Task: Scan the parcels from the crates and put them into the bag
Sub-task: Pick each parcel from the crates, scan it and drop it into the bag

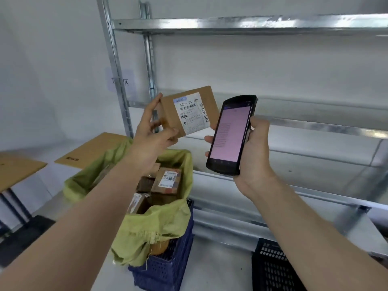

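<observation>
My left hand [152, 131] grips a small brown cardboard parcel [174, 120] by its left side and holds it up with its white barcode label facing me. My right hand [255, 148] holds a black handheld scanner [230, 134], its pink screen lit, just right of the parcel and tilted toward it. Below them a yellow-green woven bag [155, 225] stands open inside a blue plastic crate [168, 267]. Several labelled brown parcels [165, 181] lie in the bag.
Metal shelving [294, 127] runs along the wall behind and to the right. A black plastic crate [273, 269] sits at the lower right. Wooden table tops [19, 169] stand at the left, with a dark stool [25, 234] below them.
</observation>
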Action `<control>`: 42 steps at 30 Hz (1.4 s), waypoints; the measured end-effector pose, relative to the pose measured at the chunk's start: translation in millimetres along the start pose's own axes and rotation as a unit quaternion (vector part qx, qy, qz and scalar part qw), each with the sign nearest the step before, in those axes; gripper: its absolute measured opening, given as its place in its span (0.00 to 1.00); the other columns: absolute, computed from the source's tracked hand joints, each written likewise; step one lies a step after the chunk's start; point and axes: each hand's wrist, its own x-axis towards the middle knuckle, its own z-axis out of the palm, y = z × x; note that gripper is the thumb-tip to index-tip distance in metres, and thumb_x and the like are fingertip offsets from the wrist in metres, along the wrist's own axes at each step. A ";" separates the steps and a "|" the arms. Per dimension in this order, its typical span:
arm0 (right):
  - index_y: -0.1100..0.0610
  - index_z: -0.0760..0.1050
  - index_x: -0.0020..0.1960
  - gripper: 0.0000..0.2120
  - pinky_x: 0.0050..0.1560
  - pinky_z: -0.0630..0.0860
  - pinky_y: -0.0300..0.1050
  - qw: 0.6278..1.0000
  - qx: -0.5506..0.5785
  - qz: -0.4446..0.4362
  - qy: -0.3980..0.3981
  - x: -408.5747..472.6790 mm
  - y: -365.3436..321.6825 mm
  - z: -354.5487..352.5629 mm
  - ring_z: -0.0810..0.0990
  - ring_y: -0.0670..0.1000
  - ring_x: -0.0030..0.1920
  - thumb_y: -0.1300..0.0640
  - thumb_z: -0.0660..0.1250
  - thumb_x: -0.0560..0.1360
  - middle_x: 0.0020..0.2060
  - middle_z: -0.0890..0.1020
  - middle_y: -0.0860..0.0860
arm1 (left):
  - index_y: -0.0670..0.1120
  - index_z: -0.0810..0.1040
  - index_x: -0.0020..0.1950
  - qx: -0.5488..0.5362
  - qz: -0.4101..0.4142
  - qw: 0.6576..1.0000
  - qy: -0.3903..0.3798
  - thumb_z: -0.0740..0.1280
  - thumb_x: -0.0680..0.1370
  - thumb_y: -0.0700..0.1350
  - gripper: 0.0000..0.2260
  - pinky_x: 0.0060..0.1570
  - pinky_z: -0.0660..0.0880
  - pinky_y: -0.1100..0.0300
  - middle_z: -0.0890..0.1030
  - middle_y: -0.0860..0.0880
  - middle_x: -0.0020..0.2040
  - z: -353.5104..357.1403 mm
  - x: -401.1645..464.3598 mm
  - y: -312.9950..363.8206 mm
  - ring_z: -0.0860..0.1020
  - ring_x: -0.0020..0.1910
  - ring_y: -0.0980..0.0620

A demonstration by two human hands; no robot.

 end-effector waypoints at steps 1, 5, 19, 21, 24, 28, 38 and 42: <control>0.52 0.81 0.63 0.25 0.55 0.77 0.60 1.000 0.007 0.011 0.003 8.7 13.2 12.3 0.86 0.57 0.50 0.41 0.50 0.85 0.58 0.87 0.56 | 0.73 0.71 0.73 0.000 -0.010 1.000 0.009 0.77 0.73 0.33 0.41 0.58 0.83 0.40 0.76 0.40 0.70 -18.0 5.4 -5.8 0.81 0.67 0.40; 0.54 0.82 0.58 0.25 0.43 0.79 0.49 0.998 0.013 0.056 -0.017 39.4 57.5 51.2 0.84 0.60 0.50 0.41 0.50 0.85 0.51 0.87 0.56 | 0.73 0.70 0.73 0.012 -0.054 0.998 0.039 0.78 0.68 0.40 0.42 0.59 0.82 0.35 0.79 0.36 0.67 -80.0 24.1 -37.0 0.83 0.62 0.37; 0.58 0.80 0.66 0.32 0.49 0.79 0.57 0.987 -0.005 0.160 -0.011 188.0 205.6 96.4 0.84 0.62 0.49 0.36 0.58 0.75 0.56 0.85 0.65 | 0.59 0.62 0.81 0.012 -0.217 0.962 0.163 0.69 0.78 0.27 0.40 0.55 0.84 0.47 0.84 0.37 0.63 -200.8 87.6 -185.1 0.84 0.62 0.36; 0.59 0.80 0.67 0.32 0.47 0.81 0.55 0.985 -0.001 0.175 -0.006 207.3 223.5 96.7 0.83 0.63 0.49 0.37 0.59 0.76 0.55 0.85 0.65 | 0.59 0.62 0.81 0.004 -0.236 0.956 0.175 0.69 0.78 0.26 0.40 0.49 0.85 0.53 0.84 0.37 0.64 -210.3 97.8 -202.5 0.84 0.61 0.37; 0.57 0.79 0.69 0.27 0.41 0.81 0.48 0.978 0.017 0.209 -0.011 226.5 243.1 98.7 0.84 0.58 0.44 0.40 0.55 0.84 0.53 0.86 0.59 | 0.60 0.65 0.77 0.004 -0.263 0.946 0.187 0.69 0.78 0.26 0.38 0.46 0.85 0.54 0.84 0.42 0.63 -222.7 107.5 -224.9 0.84 0.61 0.39; 0.55 0.79 0.68 0.26 0.44 0.79 0.48 0.976 0.003 0.216 -0.011 241.9 260.4 108.4 0.84 0.55 0.42 0.40 0.52 0.85 0.55 0.85 0.59 | 0.62 0.68 0.75 0.017 -0.293 0.936 0.192 0.69 0.77 0.26 0.37 0.55 0.83 0.46 0.84 0.43 0.61 -244.8 118.2 -249.1 0.83 0.62 0.40; 0.54 0.80 0.63 0.24 0.41 0.81 0.47 0.978 -0.009 0.165 0.123 222.7 288.9 152.3 0.83 0.54 0.40 0.41 0.52 0.85 0.53 0.86 0.60 | 0.61 0.65 0.82 0.065 -0.316 0.943 0.075 0.73 0.78 0.36 0.38 0.55 0.73 0.66 0.72 0.44 0.78 -310.7 163.7 -271.0 0.72 0.76 0.49; 0.52 0.80 0.66 0.26 0.39 0.82 0.45 0.975 -0.017 0.137 0.174 199.7 294.1 171.7 0.85 0.52 0.38 0.39 0.50 0.86 0.54 0.88 0.56 | 0.59 0.71 0.79 0.082 -0.293 0.953 0.006 0.74 0.74 0.44 0.34 0.66 0.75 0.55 0.80 0.47 0.71 -313.3 185.6 -249.4 0.79 0.69 0.50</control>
